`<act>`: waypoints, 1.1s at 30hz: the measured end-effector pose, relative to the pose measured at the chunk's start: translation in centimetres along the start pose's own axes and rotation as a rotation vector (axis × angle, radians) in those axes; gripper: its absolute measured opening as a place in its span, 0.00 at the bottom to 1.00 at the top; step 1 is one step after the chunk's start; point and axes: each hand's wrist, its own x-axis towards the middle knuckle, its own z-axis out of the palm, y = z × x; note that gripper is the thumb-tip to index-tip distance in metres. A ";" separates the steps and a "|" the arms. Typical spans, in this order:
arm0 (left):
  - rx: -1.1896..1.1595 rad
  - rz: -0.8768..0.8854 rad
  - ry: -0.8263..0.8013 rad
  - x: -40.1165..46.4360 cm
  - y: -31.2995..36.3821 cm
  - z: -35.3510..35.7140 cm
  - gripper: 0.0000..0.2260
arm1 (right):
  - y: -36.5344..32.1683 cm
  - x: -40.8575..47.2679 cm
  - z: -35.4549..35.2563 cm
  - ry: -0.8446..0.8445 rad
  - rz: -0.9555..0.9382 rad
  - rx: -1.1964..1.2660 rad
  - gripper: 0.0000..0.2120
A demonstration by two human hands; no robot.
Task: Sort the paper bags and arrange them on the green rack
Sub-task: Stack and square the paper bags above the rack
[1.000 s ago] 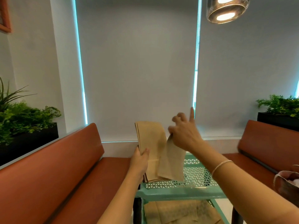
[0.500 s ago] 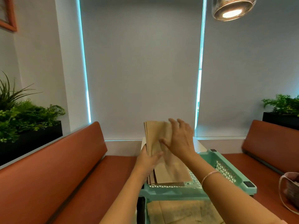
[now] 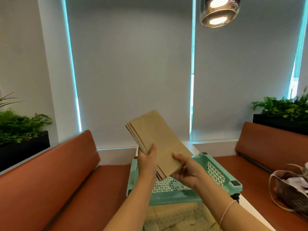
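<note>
Both the left hand [image 3: 147, 161] and right hand [image 3: 188, 172] grip the tilted stack of flat brown paper bags [image 3: 157, 140] above the mint-green perforated plastic rack [image 3: 221, 174], so a loosened pinch could let the bags fan apart and slide off.

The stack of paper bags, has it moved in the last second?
Yes. The stack of paper bags has tilted from upright to leaning back-left and lifted off the green rack.

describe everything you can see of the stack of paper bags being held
The stack of paper bags is plain brown kraft-looking paper, several flat folded bags with edges fanned slightly at the upper left. It is tilted, its top end leaning up and to the left, held in the air above the top shelf of the green rack. The left hand grips its left edge, thumb on the front; the right hand holds its lower right corner. A fold line crosses the front bag.
</note>
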 end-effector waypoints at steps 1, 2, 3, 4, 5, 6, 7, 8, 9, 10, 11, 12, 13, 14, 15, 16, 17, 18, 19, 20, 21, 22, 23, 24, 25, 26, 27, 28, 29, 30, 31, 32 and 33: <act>-0.030 -0.035 -0.017 -0.2 -0.2 0.2 0.15 | -0.1 -0.2 0.3 -0.007 -0.031 -0.003 0.05; -0.062 -0.067 -0.024 -0.2 -0.1 0.2 0.12 | -0.4 -0.1 0.2 -0.004 -0.067 -0.021 0.05; -0.103 -0.093 -0.026 0.0 0.1 0.1 0.10 | -0.9 0.0 -0.1 0.006 -0.103 -0.063 0.08; -0.146 -0.115 -0.025 0.3 0.4 -0.3 0.08 | -1.6 0.1 -0.6 0.029 -0.143 -0.120 0.12; -0.181 -0.129 -0.026 0.7 0.9 -0.8 0.07 | -2.4 0.1 -1.3 0.050 -0.187 -0.179 0.17; -0.193 -0.138 -0.041 1.0 1.4 -1.5 0.08 | -3.2 0.0 -2.0 0.079 -0.232 -0.233 0.20; -0.172 -0.141 -0.070 1.3 1.9 -2.2 0.08 | -4.0 0.0 -2.8 0.110 -0.271 -0.271 0.21; -0.111 -0.139 -0.104 1.5 2.3 -2.9 0.08 | -4.7 0.0 -3.6 0.139 -0.298 -0.297 0.19; -0.022 -0.135 -0.141 1.5 2.5 -3.4 0.08 | -5.3 0.2 -4.3 0.160 -0.311 -0.317 0.17; 0.088 -0.124 -0.179 1.5 2.5 -3.6 0.08 | -5.7 0.4 -5.0 0.166 -0.317 -0.331 0.16; 0.209 -0.112 -0.214 1.4 2.3 -3.7 0.08 | -5.9 0.7 -5.6 0.168 -0.318 -0.347 0.16; 0.328 -0.105 -0.237 1.3 1.9 -3.6 0.08 | -5.9 1.0 -6.1 0.168 -0.313 -0.369 0.17; 0.421 -0.099 -0.245 1.1 1.3 -3.6 0.08 | -5.7 1.3 -6.5 0.170 -0.306 -0.400 0.19; 0.480 -0.092 -0.243 1.1 0.7 -3.5 0.09 | -5.3 1.7 -6.9 0.171 -0.303 -0.434 0.21; 0.513 -0.086 -0.231 1.0 0.1 -3.3 0.10 | -4.9 2.0 -7.2 0.176 -0.302 -0.483 0.23; 0.546 -0.076 -0.213 1.0 -0.3 -3.2 0.11 | -4.5 2.3 -7.3 0.185 -0.309 -0.535 0.25; 0.587 -0.053 -0.197 1.0 -0.5 -3.0 0.13 | -4.3 2.4 -7.5 0.193 -0.320 -0.580 0.27; 0.638 -0.024 -0.190 0.9 -0.5 -2.8 0.15 | -4.2 2.7 -7.6 0.195 -0.337 -0.618 0.31; 0.687 0.010 -0.193 0.8 -0.3 -2.6 0.17 | -4.2 2.8 -7.7 0.195 -0.358 -0.666 0.34; 0.729 0.046 -0.207 0.8 -0.2 -2.4 0.19 | -4.2 3.0 -7.8 0.197 -0.389 -0.736 0.38; 0.775 0.084 -0.234 0.7 0.0 -2.2 0.21 | -4.4 3.1 -7.8 0.203 -0.430 -0.836 0.40; 0.843 0.121 -0.273 0.7 0.1 -2.0 0.22 | -4.5 3.1 -7.7 0.198 -0.479 -0.950 0.41; 0.931 0.160 -0.312 0.6 0.3 -1.9 0.22 | -4.7 3.1 -7.6 0.187 -0.522 -1.073 0.41; 1.025 0.188 -0.349 0.8 0.3 -1.9 0.23 | -4.9 3.0 -7.4 0.167 -0.557 -1.210 0.41; 1.105 0.210 -0.375 0.9 0.3 -1.8 0.24 | -5.2 2.9 -7.2 0.149 -0.573 -1.361 0.40; 1.173 0.219 -0.395 1.1 0.1 -1.7 0.23 | -5.4 2.9 -7.0 0.137 -0.571 -1.514 0.38; 1.250 0.234 -0.397 1.2 -0.1 -1.5 0.23 | -5.5 2.8 -6.6 0.140 -0.555 -1.665 0.36; 1.356 0.257 -0.379 1.2 -0.3 -1.3 0.22 | -5.6 2.7 -6.3 0.157 -0.529 -1.807 0.34; 1.489 0.286 -0.353 1.1 -0.5 -1.0 0.21 | -5.6 2.5 -5.9 0.181 -0.503 -1.939 0.30; 1.616 0.311 -0.336 0.9 -0.7 -0.6 0.20 | -5.5 2.4 -5.4 0.217 -0.482 -2.063 0.28; 1.719 0.328 -0.334 0.6 -0.8 -0.1 0.20 | -5.4 2.2 -4.8 0.250 -0.462 -2.189 0.25; 1.794 0.342 -0.344 0.3 -0.8 0.5 0.20 | -5.1 2.1 -4.2 0.271 -0.448 -2.299 0.23; 1.851 0.358 -0.362 -0.1 -0.7 1.2 0.19 | -4.9 1.9 -3.4 0.270 -0.440 -2.377 0.21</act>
